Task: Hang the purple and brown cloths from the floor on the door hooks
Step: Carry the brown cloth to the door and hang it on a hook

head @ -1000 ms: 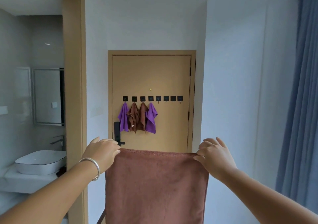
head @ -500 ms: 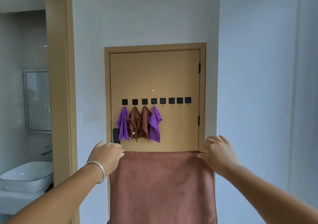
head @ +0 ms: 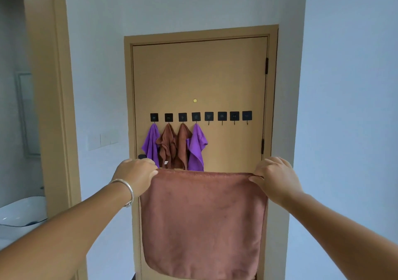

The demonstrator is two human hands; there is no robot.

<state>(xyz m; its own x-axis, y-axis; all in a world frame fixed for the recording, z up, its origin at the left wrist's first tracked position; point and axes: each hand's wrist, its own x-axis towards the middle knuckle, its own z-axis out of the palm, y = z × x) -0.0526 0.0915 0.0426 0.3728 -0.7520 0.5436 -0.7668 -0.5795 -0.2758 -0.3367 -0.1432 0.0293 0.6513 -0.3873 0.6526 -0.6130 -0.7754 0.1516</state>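
Note:
A brown cloth [head: 202,221] hangs spread flat in front of me. My left hand [head: 134,175] pinches its top left corner and my right hand [head: 274,177] pinches its top right corner. Ahead is a tan door [head: 200,75] with a row of several black hooks [head: 222,116]. The leftmost hooks carry a purple cloth [head: 151,144], two brown cloths [head: 174,146] and another purple cloth [head: 197,148]. The hooks on the right are bare. The held cloth hides the door's lower part.
A tan door frame [head: 56,107] on the left opens to a bathroom with a white basin [head: 21,212]. White walls [head: 344,107] flank the door. A dark door handle [head: 142,156] peeks out behind my left hand.
I have come closer to the door, which fills more of the view. Both hands still hold the brown cloth spread out, raised slightly toward the hooks.

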